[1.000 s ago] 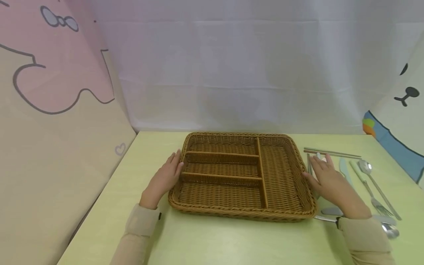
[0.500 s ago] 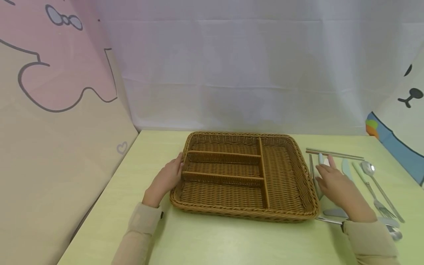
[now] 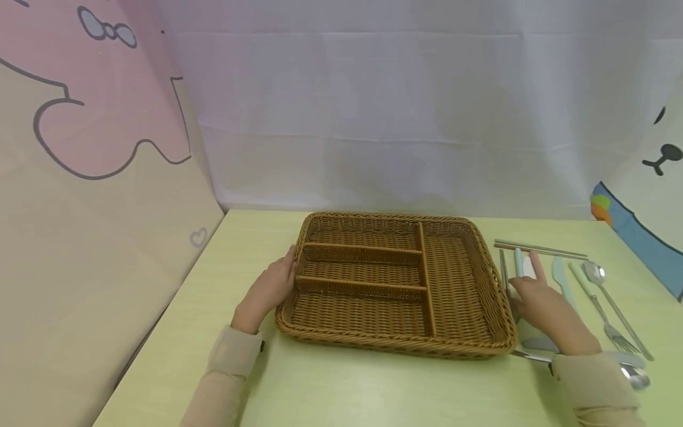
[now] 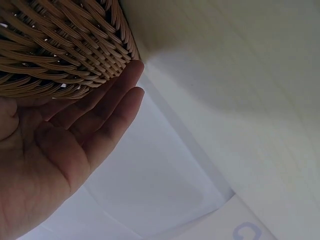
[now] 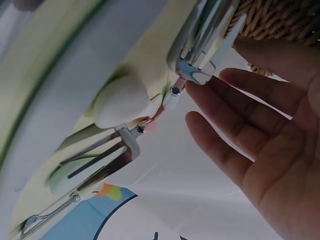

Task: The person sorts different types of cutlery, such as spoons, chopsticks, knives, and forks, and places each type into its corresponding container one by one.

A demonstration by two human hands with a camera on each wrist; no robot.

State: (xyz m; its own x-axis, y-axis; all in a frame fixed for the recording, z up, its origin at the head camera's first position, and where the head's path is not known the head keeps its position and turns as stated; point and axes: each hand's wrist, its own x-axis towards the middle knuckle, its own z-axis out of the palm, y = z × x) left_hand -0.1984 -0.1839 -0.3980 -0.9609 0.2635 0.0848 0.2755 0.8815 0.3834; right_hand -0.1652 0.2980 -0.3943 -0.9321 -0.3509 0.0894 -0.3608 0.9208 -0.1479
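Observation:
A brown wicker tray (image 3: 395,346) with several compartments lies on the table. My left hand (image 3: 269,290) rests against the tray's left wall, its fingers straight along the outside in the left wrist view. To the right of the tray, my right hand (image 3: 552,308) hovers low over a group of cutlery, fingers loosely extended. Beyond its fingertips show a light blue handle (image 3: 518,261), a white handle (image 3: 527,268) and a pink handle (image 3: 536,267). In the right wrist view, a metal fork (image 5: 185,65) is close to the fingertips; no firm grip shows.
Chopsticks (image 3: 541,244) lie behind the right hand. Farther right are a pale blue knife (image 3: 561,276), a green-handled fork (image 3: 612,335) and a long spoon (image 3: 594,273). Another spoon (image 3: 635,376) lies near the right sleeve. Cloth walls (image 3: 347,118) bound the table's back and sides.
My right hand has left the tray's right side and moved slightly right, down over the cutlery. My left hand stays at the left wall. The view has shifted slightly.

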